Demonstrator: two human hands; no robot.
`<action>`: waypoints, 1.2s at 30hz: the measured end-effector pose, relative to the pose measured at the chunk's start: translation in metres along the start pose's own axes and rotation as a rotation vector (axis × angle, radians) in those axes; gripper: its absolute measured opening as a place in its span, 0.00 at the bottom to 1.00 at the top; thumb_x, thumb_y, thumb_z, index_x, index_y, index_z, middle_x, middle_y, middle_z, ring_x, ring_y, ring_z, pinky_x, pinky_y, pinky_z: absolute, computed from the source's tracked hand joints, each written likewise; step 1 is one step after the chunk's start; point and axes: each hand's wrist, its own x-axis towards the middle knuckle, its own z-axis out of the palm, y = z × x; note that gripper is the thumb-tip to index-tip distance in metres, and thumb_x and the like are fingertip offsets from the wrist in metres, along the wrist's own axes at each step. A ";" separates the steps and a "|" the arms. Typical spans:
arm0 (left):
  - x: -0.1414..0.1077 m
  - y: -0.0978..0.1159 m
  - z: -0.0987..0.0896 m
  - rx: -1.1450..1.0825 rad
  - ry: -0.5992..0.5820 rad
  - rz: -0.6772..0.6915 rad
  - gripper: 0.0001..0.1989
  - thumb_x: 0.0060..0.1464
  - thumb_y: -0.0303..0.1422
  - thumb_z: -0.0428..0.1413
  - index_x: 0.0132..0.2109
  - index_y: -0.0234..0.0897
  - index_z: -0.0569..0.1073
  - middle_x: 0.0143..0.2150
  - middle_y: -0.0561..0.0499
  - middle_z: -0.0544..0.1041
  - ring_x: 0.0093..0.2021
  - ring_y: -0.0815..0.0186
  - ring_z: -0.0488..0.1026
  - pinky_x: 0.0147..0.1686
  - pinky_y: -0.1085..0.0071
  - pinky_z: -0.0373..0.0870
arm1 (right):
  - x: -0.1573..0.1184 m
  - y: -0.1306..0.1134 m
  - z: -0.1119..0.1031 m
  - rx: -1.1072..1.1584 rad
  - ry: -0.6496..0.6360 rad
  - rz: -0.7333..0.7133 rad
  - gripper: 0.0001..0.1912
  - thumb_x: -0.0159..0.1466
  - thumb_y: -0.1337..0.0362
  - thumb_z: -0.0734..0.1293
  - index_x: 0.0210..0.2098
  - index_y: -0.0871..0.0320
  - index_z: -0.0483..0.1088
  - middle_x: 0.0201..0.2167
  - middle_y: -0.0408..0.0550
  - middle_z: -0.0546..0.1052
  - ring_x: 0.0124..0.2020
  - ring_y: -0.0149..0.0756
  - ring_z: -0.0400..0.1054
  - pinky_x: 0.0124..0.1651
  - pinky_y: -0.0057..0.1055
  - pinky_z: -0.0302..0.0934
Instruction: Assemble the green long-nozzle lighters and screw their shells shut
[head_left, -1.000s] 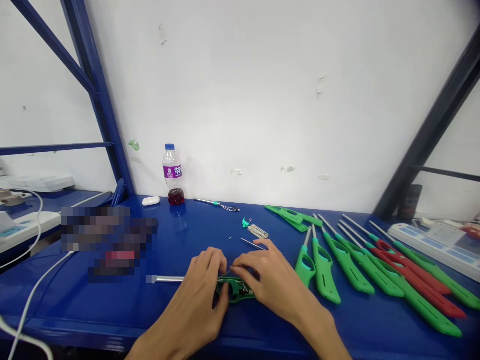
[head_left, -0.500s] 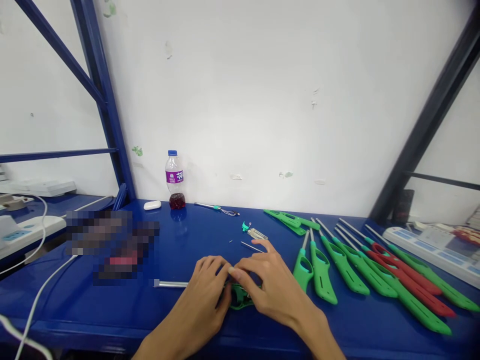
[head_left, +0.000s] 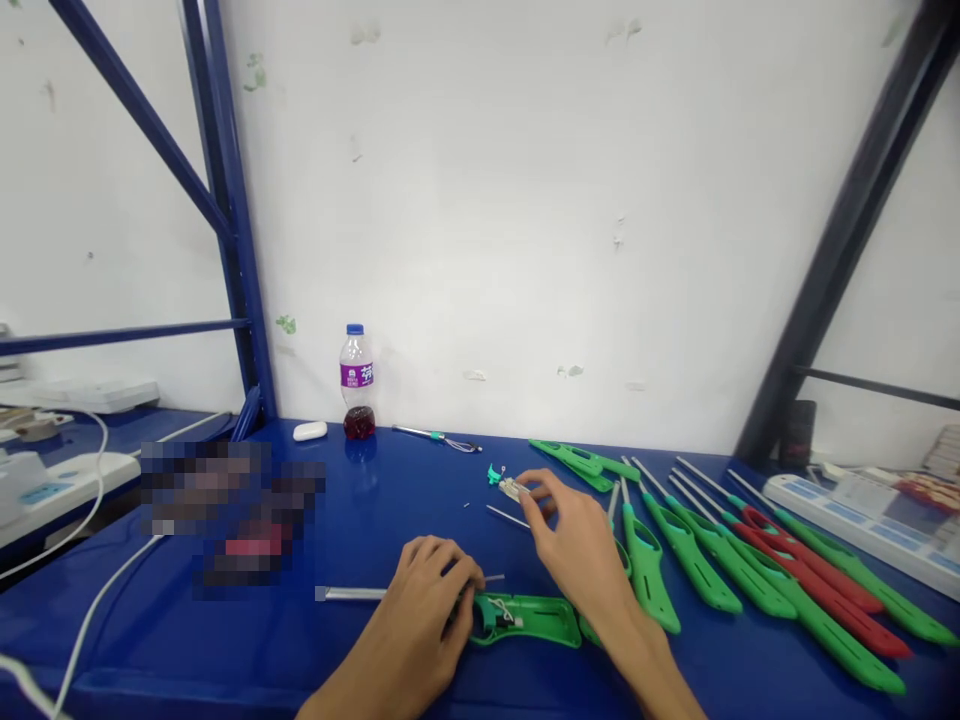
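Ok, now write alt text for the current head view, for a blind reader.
The left hand holds an open-cased green lighter on a blue table, while the right hand is at a small pale part farther back. More lighters, green and red, lie to the right, and a bottle stands near the wall.

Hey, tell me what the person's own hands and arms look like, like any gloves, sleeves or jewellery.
The left hand and right hand are bare, without gloves. No rings, watch or bracelet can be seen. The forearms show no sleeves as far as the picture's lower edge.
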 end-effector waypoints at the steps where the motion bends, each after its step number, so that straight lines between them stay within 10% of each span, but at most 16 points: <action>1: 0.000 0.000 -0.001 0.000 -0.004 -0.005 0.12 0.66 0.20 0.48 0.45 0.41 0.72 0.45 0.49 0.77 0.47 0.58 0.73 0.52 0.56 0.69 | 0.011 0.001 0.001 -0.052 -0.056 -0.012 0.13 0.74 0.65 0.60 0.49 0.54 0.76 0.40 0.48 0.83 0.40 0.40 0.78 0.44 0.34 0.66; 7: 0.002 0.001 -0.002 -0.018 0.003 -0.010 0.12 0.68 0.22 0.48 0.45 0.42 0.73 0.45 0.49 0.77 0.47 0.57 0.73 0.52 0.55 0.69 | 0.067 0.017 0.012 -0.213 -0.217 0.015 0.09 0.71 0.60 0.69 0.45 0.60 0.77 0.42 0.51 0.81 0.45 0.43 0.77 0.50 0.41 0.70; 16: 0.001 0.000 0.000 -0.021 0.017 -0.004 0.12 0.68 0.23 0.47 0.46 0.42 0.73 0.46 0.49 0.77 0.48 0.58 0.73 0.53 0.56 0.69 | 0.057 0.030 0.029 -0.334 -0.329 -0.022 0.17 0.72 0.57 0.69 0.56 0.59 0.72 0.55 0.53 0.76 0.51 0.44 0.74 0.53 0.48 0.72; 31: -0.001 -0.004 0.004 -0.014 0.025 -0.009 0.13 0.69 0.24 0.48 0.50 0.44 0.73 0.47 0.51 0.77 0.49 0.58 0.73 0.53 0.56 0.69 | 0.063 0.029 0.020 -0.185 -0.141 0.006 0.11 0.78 0.65 0.58 0.54 0.62 0.68 0.45 0.56 0.80 0.44 0.41 0.77 0.44 0.32 0.67; 36: -0.001 -0.003 0.002 -0.011 0.015 -0.014 0.13 0.69 0.24 0.48 0.50 0.44 0.74 0.47 0.50 0.77 0.48 0.58 0.73 0.52 0.57 0.70 | 0.066 0.036 0.030 -0.154 -0.143 0.073 0.15 0.73 0.57 0.67 0.54 0.60 0.72 0.50 0.51 0.78 0.46 0.41 0.76 0.50 0.44 0.72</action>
